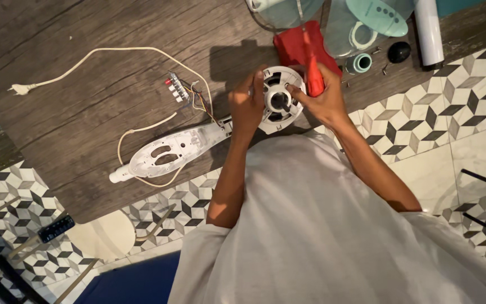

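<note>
My left hand (247,104) grips the left rim of a round white plastic fan motor housing (279,100) held over the dark wood-look floor. My right hand (320,101) is shut on a red-handled screwdriver (313,72), its tip pointing into the housing near the centre hub. A long white fan neck housing (170,152) lies open to the left, joined to the round part. Coloured wires run from it to a small switch block (176,88).
A cream power cord with plug (21,88) loops across the floor. At the top lie a red cloth (293,48), clear fan parts, a teal panel (378,16), a white tube (428,31), a black knob (399,52) and a teal cap (360,63). Patterned tiles lie at right and below.
</note>
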